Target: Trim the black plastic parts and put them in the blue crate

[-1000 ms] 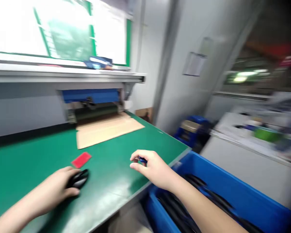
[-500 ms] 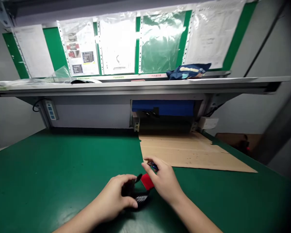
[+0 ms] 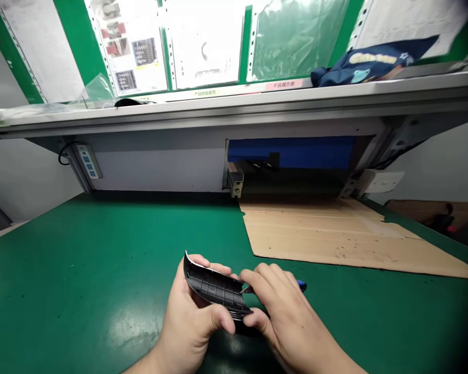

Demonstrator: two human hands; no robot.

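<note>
My left hand point(image 3: 191, 317) grips a curved black plastic part point(image 3: 216, 288), its ribbed inner side turned up and its left end raised. The fingers lie behind the part and the thumb presses on its near edge. My right hand point(image 3: 284, 311) is closed round a slim tool with a blue end point(image 3: 302, 285) that sticks out past the knuckles. Its thin metal tip point(image 3: 246, 290) shows at the right end of the black part. The right thumb is at the part's lower right corner; most of the tool is hidden in the hand.
A flat cardboard sheet point(image 3: 335, 239) lies on the green worktop point(image 3: 101, 249) at the right. Above runs a shelf point(image 3: 179, 117) bearing a dark blue packet point(image 3: 374, 65) and clear plastic point(image 3: 97, 93). A power strip point(image 3: 89, 161) is mounted at the back left.
My hands have come together at the black part, which now shows its ribbed inside. The red piece seen between them before is out of sight. The camera view has shifted.
</note>
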